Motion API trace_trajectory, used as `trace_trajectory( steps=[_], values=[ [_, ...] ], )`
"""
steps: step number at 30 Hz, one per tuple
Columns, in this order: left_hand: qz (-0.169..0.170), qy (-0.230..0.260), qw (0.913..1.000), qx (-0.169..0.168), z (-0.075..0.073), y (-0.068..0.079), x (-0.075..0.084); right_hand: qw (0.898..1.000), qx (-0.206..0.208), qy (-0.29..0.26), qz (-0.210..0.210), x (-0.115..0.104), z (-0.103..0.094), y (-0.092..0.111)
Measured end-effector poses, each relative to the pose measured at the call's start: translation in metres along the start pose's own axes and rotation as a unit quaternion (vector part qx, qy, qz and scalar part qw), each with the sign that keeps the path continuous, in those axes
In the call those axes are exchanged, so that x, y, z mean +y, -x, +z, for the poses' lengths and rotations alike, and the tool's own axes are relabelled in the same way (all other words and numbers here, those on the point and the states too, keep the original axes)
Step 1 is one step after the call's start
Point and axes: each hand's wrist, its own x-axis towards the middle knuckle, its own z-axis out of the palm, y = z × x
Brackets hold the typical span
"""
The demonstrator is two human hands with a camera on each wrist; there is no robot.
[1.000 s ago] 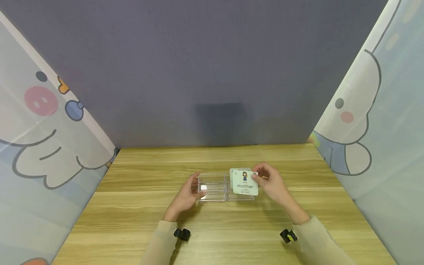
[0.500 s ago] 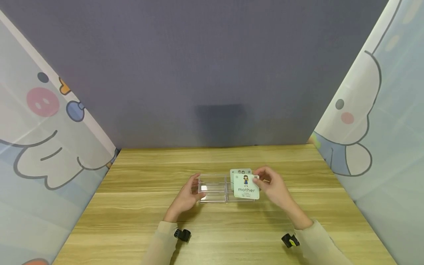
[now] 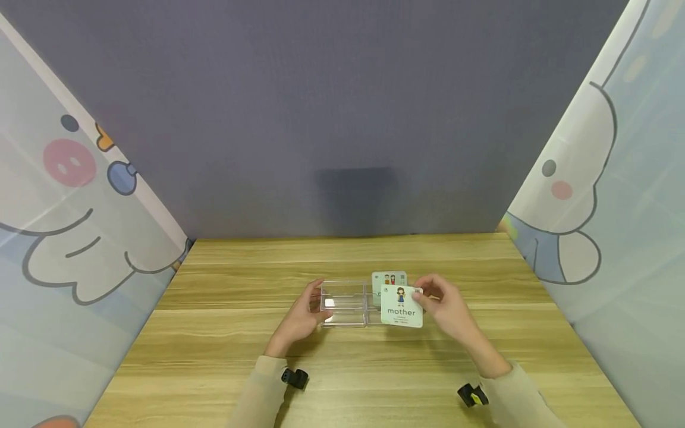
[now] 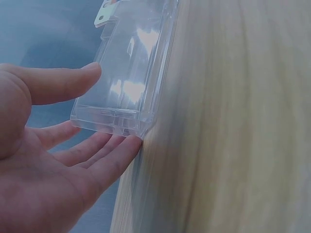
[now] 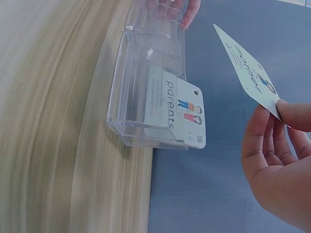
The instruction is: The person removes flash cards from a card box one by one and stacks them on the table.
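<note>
A clear plastic card holder [image 3: 343, 304] with several compartments stands on the wooden table. At its left end, my left hand [image 3: 299, 316] holds it, with the thumb [image 4: 80, 80] toward the front and the fingertips against the end wall. Between thumb and fingers, my right hand [image 3: 446, 306] pinches the top right corner of a square card [image 3: 401, 314] reading "mother". That card is raised in front of the holder's right part, apart from it in the right wrist view. Behind it, a "parents" card [image 5: 182, 109] sits in a right compartment, apparently on a stack.
The wooden table [image 3: 225, 321] extends around the holder. A dark grey panel [image 3: 342, 119] rises at its back edge. Cartoon-printed curtains stand at the left [image 3: 69, 249] and right [image 3: 615, 196]. Black wrist cameras [image 3: 294, 378] are strapped near both sleeves.
My right hand has moved the "mother" card toward me and slightly right, uncovering more of the "parents" card behind. The left hand and the holder have stayed in place.
</note>
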Motion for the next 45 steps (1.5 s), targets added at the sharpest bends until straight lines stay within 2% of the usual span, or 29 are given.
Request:
trace_trajectory(
  steps=[12, 22, 29, 37, 45],
  values=[
    [0.005, -0.001, 1.0, 0.002, 0.0, 0.0, -0.001, 0.999, -0.017, 0.013, 0.034, 0.003, -0.002, 0.008],
    [0.004, -0.001, 1.0, 0.003, 0.0, 0.001, 0.0, 0.998, -0.036, 0.01, 0.042, 0.004, 0.0, 0.012],
    [0.005, -0.002, 1.0, 0.003, 0.0, 0.001, 0.002, 0.998, -0.05, 0.013, 0.04, 0.007, 0.002, 0.014],
    [0.003, 0.001, 1.0, 0.0, -0.001, 0.001, 0.001, 0.997, -0.064, 0.037, 0.013, 0.011, 0.005, 0.015],
    [0.004, 0.003, 1.0, -0.002, -0.001, 0.001, 0.002, 0.996, -0.078, 0.047, 0.026, 0.012, 0.006, 0.019]
  ],
)
